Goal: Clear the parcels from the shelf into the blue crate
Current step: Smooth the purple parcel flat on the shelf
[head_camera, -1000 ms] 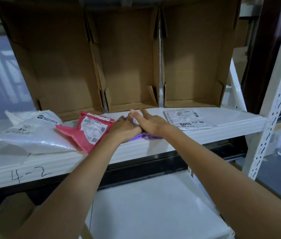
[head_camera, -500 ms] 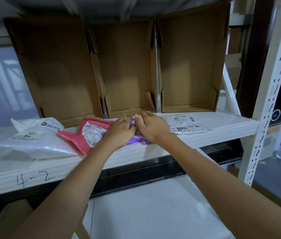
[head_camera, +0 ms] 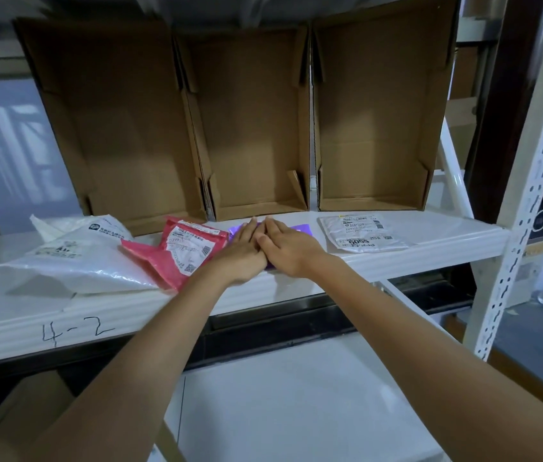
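View: a head camera looks forward and down at a white metal shelf (head_camera: pixel 430 241), with 2 bare forearms reaching in from the bottom of the frame.
Left hand: the left hand (head_camera: pixel 242 253) lies palm down, fingers stretched flat, on the left part of a purple parcel (head_camera: pixel 300 229).
Right hand: the right hand (head_camera: pixel 285 246) lies palm down beside it, fingers also flat; the 2 hands touch along their inner edges. Neither hand is closed around anything; both press on the parcel.
Purple parcel: flat on the shelf near its front edge, mostly hidden under the hands; only strips of purple show at the far left, far right and under the wrists.
Red parcel: a red parcel (head_camera: pixel 177 251) with a white printed label lies just left of the left hand, touching or slightly under it.
White bag: a white bag (head_camera: pixel 73 265), puffy and crumpled, lies at the left, its right edge overlapped by the red parcel.
White envelope: a white envelope (head_camera: pixel 361 233) with a label reading 5055 lies flat to the right of the hands, apart from them.
Cardboard boxes: 3 open cardboard boxes (head_camera: pixel 253 128) stand side by side at the back of the shelf, their insides facing the camera.
Shelf marking: the handwritten mark (head_camera: pixel 77 330) "4-2" is on the front lip at the left.
Blue crate: not visible in this view.
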The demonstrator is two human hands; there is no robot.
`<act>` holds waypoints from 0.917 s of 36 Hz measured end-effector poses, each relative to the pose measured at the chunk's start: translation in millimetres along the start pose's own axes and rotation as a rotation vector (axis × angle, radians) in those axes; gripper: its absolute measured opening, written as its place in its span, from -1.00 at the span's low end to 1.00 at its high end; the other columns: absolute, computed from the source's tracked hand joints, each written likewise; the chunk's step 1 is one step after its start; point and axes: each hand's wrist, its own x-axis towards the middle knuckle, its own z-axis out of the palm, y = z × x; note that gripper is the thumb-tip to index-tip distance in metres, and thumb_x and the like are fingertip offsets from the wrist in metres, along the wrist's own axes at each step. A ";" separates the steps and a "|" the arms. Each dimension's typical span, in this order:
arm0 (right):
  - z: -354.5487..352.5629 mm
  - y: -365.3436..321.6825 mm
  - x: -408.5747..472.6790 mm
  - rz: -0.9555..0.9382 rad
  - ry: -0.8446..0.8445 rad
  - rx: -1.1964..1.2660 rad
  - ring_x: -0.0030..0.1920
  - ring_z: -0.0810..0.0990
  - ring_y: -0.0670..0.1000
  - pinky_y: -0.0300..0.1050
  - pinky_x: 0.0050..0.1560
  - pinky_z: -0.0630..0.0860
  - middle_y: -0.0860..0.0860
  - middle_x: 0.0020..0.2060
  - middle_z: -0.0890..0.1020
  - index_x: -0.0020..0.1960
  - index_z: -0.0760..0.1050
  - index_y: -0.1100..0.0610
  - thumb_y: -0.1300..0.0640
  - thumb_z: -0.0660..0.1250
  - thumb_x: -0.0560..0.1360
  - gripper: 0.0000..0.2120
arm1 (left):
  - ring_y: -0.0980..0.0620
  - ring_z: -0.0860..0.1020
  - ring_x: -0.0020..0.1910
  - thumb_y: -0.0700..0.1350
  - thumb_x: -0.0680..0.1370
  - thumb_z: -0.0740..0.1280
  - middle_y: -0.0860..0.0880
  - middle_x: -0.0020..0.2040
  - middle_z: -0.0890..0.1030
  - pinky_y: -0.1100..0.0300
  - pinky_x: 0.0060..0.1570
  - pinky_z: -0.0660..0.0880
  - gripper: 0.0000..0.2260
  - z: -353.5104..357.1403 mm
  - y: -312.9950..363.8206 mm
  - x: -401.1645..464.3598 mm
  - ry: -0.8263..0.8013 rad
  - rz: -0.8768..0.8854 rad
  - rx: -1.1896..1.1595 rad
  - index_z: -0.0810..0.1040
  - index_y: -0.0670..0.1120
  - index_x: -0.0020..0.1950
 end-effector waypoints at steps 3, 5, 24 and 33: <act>0.5 0.3 3.0 0.000 -0.005 0.003 0.49 0.26 0.14 0.06 0.41 0.29 0.13 0.57 0.09 0.56 0.02 0.19 -0.04 -0.16 0.66 -0.46 | 0.08 -0.21 0.57 0.10 0.62 0.05 0.11 0.58 -0.25 0.01 0.54 -0.13 -0.41 -0.4 1.1 0.2 -0.013 -0.007 0.011 -0.19 0.10 0.57; 2.1 2.1 4.2 0.004 -0.004 0.014 0.49 0.26 0.13 0.05 0.41 0.27 0.13 0.57 0.10 0.56 0.01 0.19 -0.05 -0.15 0.66 -0.46 | 0.08 -0.22 0.57 0.10 0.62 0.04 0.11 0.58 -0.25 0.00 0.53 -0.13 -0.41 -0.2 1.9 -0.2 -0.017 -0.010 0.011 -0.20 0.10 0.57; -9.8 39.5 2.8 0.067 -0.078 -0.024 0.54 0.17 0.10 0.19 0.49 0.11 0.03 0.56 0.18 0.58 0.01 0.07 -0.41 -0.25 0.50 -0.19 | -0.03 -0.13 0.58 0.33 0.55 -0.13 -0.01 0.60 -0.19 0.02 0.51 -0.07 -0.27 -13.0 -2.1 -25.8 -0.062 -0.149 0.179 -0.22 -0.06 0.57; -9.8 39.7 5.2 0.087 -0.114 -0.073 0.50 0.25 0.16 0.16 0.44 0.23 0.10 0.52 0.26 0.57 0.03 0.09 -0.40 -0.22 0.51 -0.20 | -0.03 -0.12 0.58 0.32 0.56 -0.16 -0.03 0.60 -0.18 0.04 0.51 -0.07 -0.28 -13.6 3.0 -28.6 -0.090 -0.156 0.244 -0.24 -0.08 0.57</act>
